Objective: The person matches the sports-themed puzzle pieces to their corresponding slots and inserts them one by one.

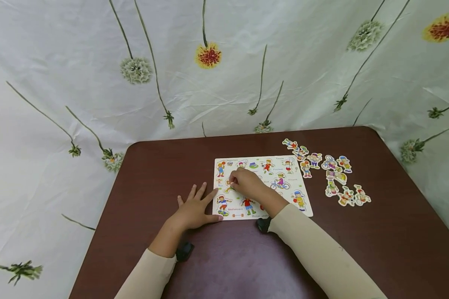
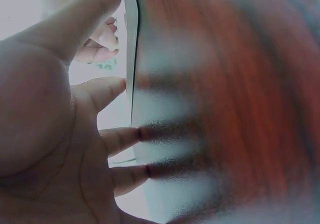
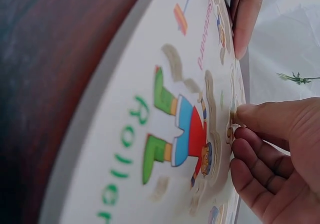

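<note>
A white puzzle board [image 1: 254, 166] printed with sports figures and words lies on the table. My right hand [image 1: 247, 182] reaches over its left part, thumb and fingertips pinching a small figure-shaped puzzle piece [image 1: 229, 187] low at the board's surface; the fingers cover most of it. In the right wrist view, the thumb [image 3: 250, 115] and curled fingers meet right at the board, beyond a roller-skater picture [image 3: 187, 131] framed by a cut recess. My left hand [image 1: 194, 211] has its fingers spread, with thumb and forefinger touching the board's left edge and the other fingertips on the table.
Several loose figure pieces [image 1: 336, 177] lie in a cluster right of the board, some overlapping. The dark brown table [image 1: 164, 166] ends at the back against a white cloth [image 1: 239, 95] with flower prints. Dark wrist cameras [image 1: 184, 251] sit under both wrists.
</note>
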### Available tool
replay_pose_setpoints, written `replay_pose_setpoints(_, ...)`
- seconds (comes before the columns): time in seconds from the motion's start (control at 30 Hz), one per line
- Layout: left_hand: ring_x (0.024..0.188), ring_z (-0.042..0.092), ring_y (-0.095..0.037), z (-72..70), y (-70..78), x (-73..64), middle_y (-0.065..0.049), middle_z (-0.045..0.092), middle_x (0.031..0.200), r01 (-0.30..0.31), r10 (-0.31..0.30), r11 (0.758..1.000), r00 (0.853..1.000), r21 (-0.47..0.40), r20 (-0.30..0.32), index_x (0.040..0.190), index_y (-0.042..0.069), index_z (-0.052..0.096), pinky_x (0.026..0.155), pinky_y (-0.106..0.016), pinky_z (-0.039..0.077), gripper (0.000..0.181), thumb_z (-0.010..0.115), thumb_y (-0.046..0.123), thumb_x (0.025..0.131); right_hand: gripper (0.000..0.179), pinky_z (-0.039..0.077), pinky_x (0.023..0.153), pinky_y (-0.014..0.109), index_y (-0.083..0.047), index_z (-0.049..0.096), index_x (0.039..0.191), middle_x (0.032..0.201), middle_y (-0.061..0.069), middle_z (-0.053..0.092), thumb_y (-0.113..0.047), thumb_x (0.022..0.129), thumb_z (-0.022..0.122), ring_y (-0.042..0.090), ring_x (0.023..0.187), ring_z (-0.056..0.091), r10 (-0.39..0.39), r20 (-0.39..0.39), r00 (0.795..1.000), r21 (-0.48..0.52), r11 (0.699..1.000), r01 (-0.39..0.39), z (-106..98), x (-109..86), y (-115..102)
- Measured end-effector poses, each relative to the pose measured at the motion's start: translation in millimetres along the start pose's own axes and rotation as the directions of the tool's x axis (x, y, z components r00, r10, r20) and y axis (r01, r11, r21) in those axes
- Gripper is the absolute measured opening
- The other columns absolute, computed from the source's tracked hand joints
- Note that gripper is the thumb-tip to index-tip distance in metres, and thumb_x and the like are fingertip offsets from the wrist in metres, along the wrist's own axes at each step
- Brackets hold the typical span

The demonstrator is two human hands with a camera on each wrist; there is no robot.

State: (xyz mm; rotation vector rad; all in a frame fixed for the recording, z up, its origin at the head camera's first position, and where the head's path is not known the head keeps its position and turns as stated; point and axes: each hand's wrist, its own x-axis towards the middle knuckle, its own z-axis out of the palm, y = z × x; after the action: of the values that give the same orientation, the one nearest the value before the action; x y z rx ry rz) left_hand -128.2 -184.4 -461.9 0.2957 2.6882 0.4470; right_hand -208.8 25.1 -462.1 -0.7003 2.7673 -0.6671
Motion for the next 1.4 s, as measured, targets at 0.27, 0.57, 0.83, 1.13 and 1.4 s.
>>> replay_pose_setpoints(0.27,0.157,0.002,-0.045,-1.5,0.1,-3.8,-0.014,0.008,0.172,-0.003,0.003,1.0,1.0,-0.003,-0.003,0.161,0.034,0.027,0.11,-0.084,0.005,0.091,0.07,0.063,0.086,0.007,0.049,0.079,0.031,-0.012,0.07,0.1,0.095,0.003,0.062,-0.019,0.098,0.068,0.014,0.084,0.057,0.009,-0.015,1.0,0.034,0.999,-0.008,1.2,-2.2,-0.8)
replay_pose_setpoints(0.57,0.158,0.002,-0.044,-1.2,1.0,-3.8,-0.013,0.008,0.172,0.002,-0.002,1.0,1.0,-0.004,-0.005,0.161,0.034,0.028,0.11,-0.084,0.004,0.091,0.07,0.062,0.086,0.008,0.05,0.082,0.032,-0.012,0.071,0.101,0.097,0.003,0.063,-0.019,0.098,0.068,0.014,0.087,0.059,0.029,-0.031,0.999,0.083,0.996,-0.026,3.6,-4.1,2.2)
replay_pose_setpoints(0.83,0.157,0.003,-0.045,-1.6,1.6,-4.1,-0.013,0.009,0.172,0.003,-0.003,1.0,1.0,-0.008,-0.009,0.161,0.033,0.029,0.11,-0.084,0.005,0.091,0.071,0.062,0.086,0.013,0.052,0.086,0.034,-0.008,0.074,0.105,0.1,0.004,0.067,-0.017,0.097,0.069,0.016,0.092,0.063,0.055,-0.046,0.997,0.24,0.97,-0.043,-2.9,-12.0,0.8)
replay_pose_setpoints(1.13,0.158,0.002,-0.044,-0.9,2.6,-3.2,-0.013,0.008,0.172,0.006,-0.006,1.0,1.0,-0.015,0.0,0.161,0.033,0.028,0.111,-0.083,0.003,0.091,0.071,0.062,0.086,0.025,0.053,0.094,0.041,-0.009,0.071,0.12,0.107,0.006,0.072,-0.022,0.098,0.067,0.022,0.102,0.066,0.138,-0.116,0.984,0.473,0.878,-0.068,-5.5,-22.7,17.3)
replay_pose_setpoints(1.4,0.158,0.0,-0.043,-2.3,3.4,-3.5,-0.012,0.006,0.172,0.015,-0.015,1.0,1.0,-0.018,0.014,0.161,0.033,0.026,0.111,-0.083,0.002,0.092,0.071,0.062,0.086,0.03,0.053,0.097,0.044,-0.011,0.069,0.126,0.114,0.008,0.07,-0.024,0.1,0.066,0.027,0.11,0.065,0.227,-0.156,0.961,0.557,0.824,-0.104,-14.3,-31.9,30.9)
